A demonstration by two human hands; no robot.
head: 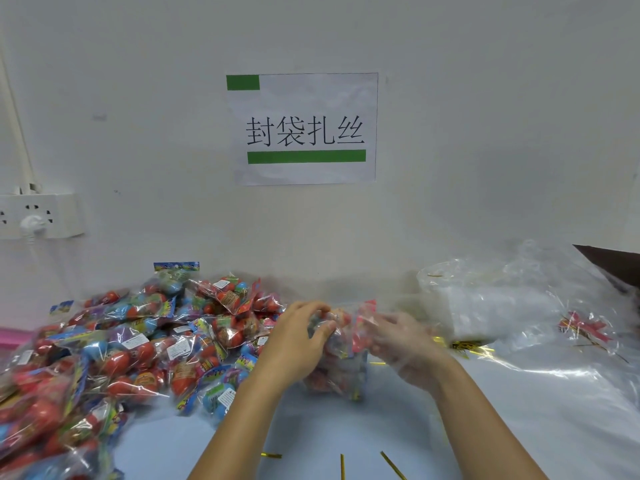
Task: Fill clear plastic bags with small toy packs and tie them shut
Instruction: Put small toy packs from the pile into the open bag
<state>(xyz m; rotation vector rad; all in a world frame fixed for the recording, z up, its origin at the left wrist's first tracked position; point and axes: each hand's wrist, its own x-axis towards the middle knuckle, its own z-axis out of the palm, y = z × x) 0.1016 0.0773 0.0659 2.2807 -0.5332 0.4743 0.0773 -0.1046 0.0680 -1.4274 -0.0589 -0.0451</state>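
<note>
While the bag [337,358] stands mid-worktop, stuffed with toy packs, the left hand [298,341] pinches its gathered top and the right hand [403,344], blurred, curls round the same neck. Left lies the pile of packs [131,348]; right, spare bags [491,306]; gold ties [393,465] near on the worktop [519,410].

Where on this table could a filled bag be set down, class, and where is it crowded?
Free: the table between the forearms, ahead of the gold twist ties. Crowded: the toy pack pile on the left; clear plastic bags on the right.
</note>
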